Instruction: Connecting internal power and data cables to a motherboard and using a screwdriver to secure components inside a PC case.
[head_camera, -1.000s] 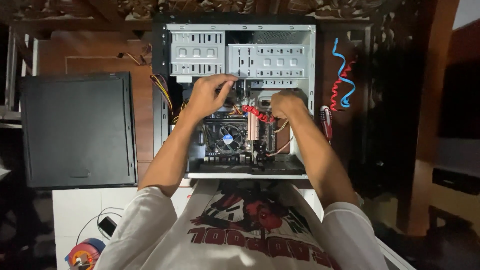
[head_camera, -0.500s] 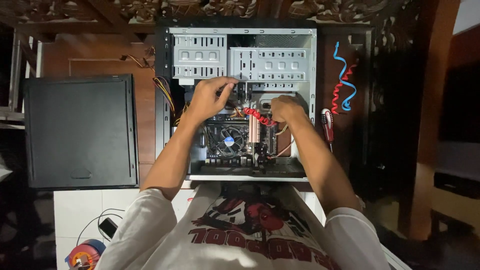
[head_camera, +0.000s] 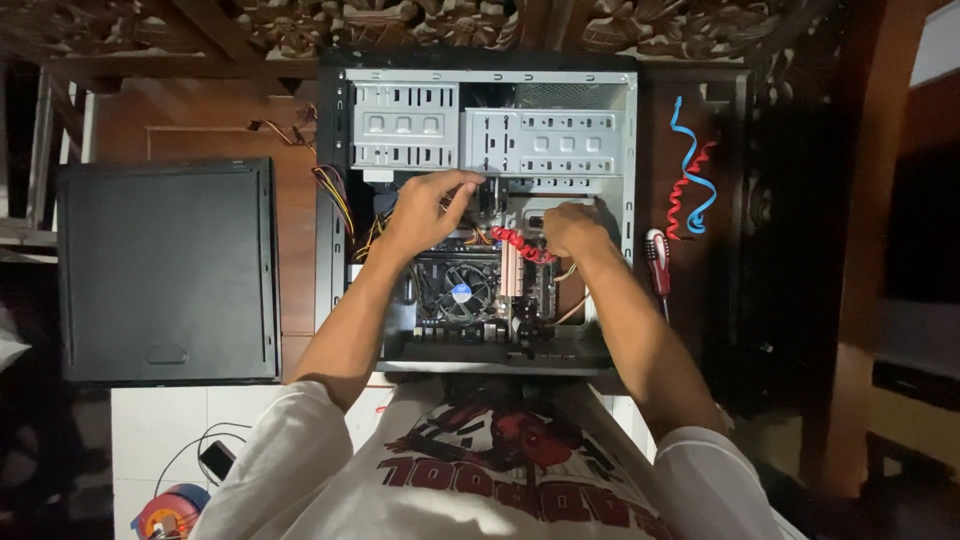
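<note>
The open computer case is lying on its side on the wooden surface, and its interior is facing up toward the camera. Its dark side panel is already off and is resting flat on the surface to the left, apart from the case. Inside, the grey drive cages are sitting along the far wall, with the nearer bays looking empty, and the motherboard with its round cooling fan is lying in the near half, seemingly in place.

Both hands are reaching into the middle of the case. The left hand is curling its fingers at the lower edge of the drive cages, pinching something small there; what exactly it is gripping is too hidden to tell. The right hand is closing around the end of a red ribbed cable, which is running across the board between the two hands. Judging by this, the cabling work is partway along, with wires hanging loose at the left wall.

A red-handled screwdriver is lying untouched just right of the case, near coiled blue and red cables.
</note>
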